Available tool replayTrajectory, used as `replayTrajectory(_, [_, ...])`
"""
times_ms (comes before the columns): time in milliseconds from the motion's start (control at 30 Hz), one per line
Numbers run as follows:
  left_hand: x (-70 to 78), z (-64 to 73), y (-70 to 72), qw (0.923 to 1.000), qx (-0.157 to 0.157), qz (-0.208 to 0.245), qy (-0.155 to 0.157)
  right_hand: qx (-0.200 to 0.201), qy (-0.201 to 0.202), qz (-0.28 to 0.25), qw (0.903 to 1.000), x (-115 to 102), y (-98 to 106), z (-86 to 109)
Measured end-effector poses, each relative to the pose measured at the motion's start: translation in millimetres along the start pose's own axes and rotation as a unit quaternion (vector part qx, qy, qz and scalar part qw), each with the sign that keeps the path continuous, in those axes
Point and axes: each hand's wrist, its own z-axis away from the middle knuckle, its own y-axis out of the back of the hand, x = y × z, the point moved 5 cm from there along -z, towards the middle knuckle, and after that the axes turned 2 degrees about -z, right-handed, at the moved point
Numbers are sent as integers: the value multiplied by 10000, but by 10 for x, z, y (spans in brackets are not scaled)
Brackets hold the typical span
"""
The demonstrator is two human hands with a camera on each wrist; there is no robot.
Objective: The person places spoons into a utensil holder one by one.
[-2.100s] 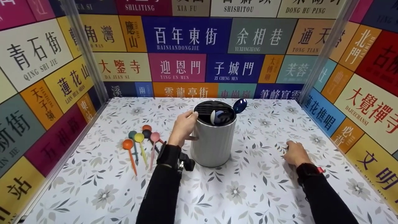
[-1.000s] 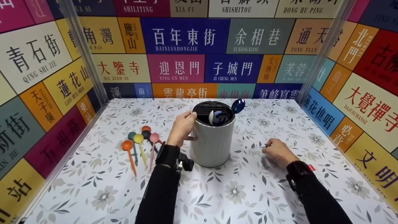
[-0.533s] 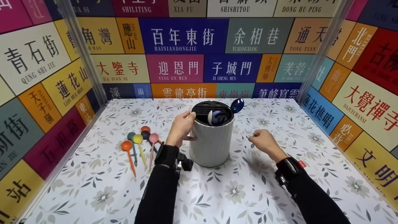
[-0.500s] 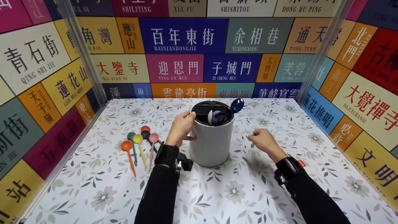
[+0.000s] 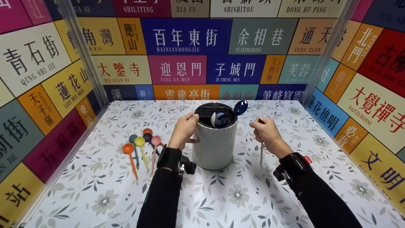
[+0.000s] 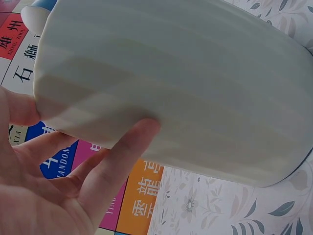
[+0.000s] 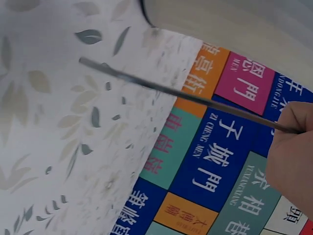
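Observation:
A light grey ribbed utensil holder (image 5: 215, 148) with a black slotted top stands upright on the table. My left hand (image 5: 184, 129) grips its left side near the rim; in the left wrist view one fingertip (image 6: 148, 128) presses the wall. A shiny blue spoon (image 5: 241, 107) leans out at the right of the top, and a dark spoon with a pale edge (image 5: 221, 119) sits inside. Right of the holder, my right hand (image 5: 267, 133) holds a thin metal utensil (image 7: 161, 88), its slim handle pointing down. The utensil's other end is hidden in the hand.
Several small coloured spoons lie left of the holder, among them an orange one (image 5: 129, 148), a yellow one (image 5: 140, 141) and a pink one (image 5: 156, 141). Patterned walls (image 5: 186, 34) enclose the flower-print table (image 5: 237, 196) at the back and sides.
My right hand has moved left and up towards the holder, and the utensil's handle now hangs down from it. The left hand stays on the holder.

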Motion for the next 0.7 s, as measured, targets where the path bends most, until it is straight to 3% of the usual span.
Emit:
replayTrajectory(367, [8, 7, -5, 10000, 12, 11, 31, -341, 480, -576, 9966, -474, -211, 75])
replayTrajectory(700, [-7, -7, -1, 10000, 10, -12, 11, -224, 1057, -811, 9908, -868, -373, 83])
